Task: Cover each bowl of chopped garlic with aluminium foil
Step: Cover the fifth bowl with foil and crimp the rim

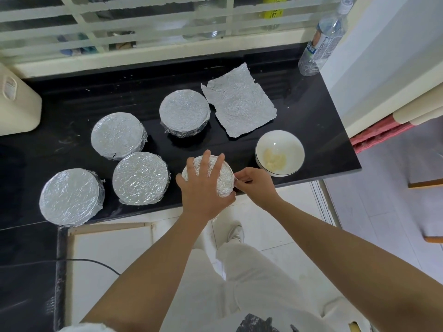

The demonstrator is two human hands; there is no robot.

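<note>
Nothing here reads clearly. The water bottle has a printed label, its lettering too small to make out. Left of the bottle, a yellow tag behind the window bars carries dark characters, too blurred to read.

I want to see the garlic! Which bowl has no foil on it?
The white bowl farthest right, next to the loose foil sheet. Its garlic shows; the other five are covered.
</note>
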